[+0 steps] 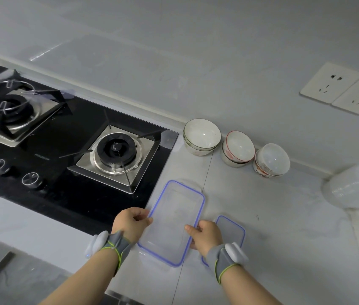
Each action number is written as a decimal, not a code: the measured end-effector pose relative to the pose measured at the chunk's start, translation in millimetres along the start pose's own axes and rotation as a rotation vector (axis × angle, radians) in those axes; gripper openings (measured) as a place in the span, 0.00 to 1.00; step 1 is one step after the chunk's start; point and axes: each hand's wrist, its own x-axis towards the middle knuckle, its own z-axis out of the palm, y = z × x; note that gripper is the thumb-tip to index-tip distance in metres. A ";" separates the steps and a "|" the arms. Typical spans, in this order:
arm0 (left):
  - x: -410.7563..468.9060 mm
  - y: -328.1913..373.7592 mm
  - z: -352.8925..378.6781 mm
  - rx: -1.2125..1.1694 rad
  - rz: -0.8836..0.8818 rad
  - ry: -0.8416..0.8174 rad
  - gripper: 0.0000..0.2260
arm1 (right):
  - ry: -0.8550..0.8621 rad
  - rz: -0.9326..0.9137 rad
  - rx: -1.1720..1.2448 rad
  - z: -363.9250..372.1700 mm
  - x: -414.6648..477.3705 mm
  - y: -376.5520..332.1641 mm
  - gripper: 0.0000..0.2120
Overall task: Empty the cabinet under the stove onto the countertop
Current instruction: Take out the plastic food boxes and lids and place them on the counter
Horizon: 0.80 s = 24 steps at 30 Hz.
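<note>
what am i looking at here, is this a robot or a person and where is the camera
It is a person, not a robot, working with bare hands. The one picture comes from a camera worn on the head, looking down. The grey bands with white pods on the wrists may be sensors.

The left hand and right hand each hold a long side of a clear plastic box with a blue-rimmed lid, over the pale countertop. A smaller box of the same kind lies just to its right, partly behind the right hand.

Three stacks of bowls stand along the wall. A gas stove sits to the left, and two wall sockets are above.
</note>
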 end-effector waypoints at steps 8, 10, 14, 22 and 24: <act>-17.9 -1.9 -12.2 0.027 0.090 0.051 0.11 | -0.013 -0.082 -0.295 -24.2 -10.0 -23.6 0.18; -25.4 -1.9 -20.2 0.051 0.121 0.079 0.10 | 0.066 -0.219 -0.550 -40.0 -14.7 -47.3 0.18; -37.1 -7.0 -28.3 0.037 0.130 0.113 0.10 | -0.007 -0.483 -0.739 -46.9 -0.8 -84.5 0.34; -52.4 -22.0 -34.8 0.078 0.152 0.124 0.10 | -0.163 -0.420 -0.904 -24.8 30.2 -102.8 0.30; -54.0 -23.1 -35.2 0.097 0.149 0.115 0.11 | -0.185 -0.394 -0.894 -26.4 33.2 -102.4 0.31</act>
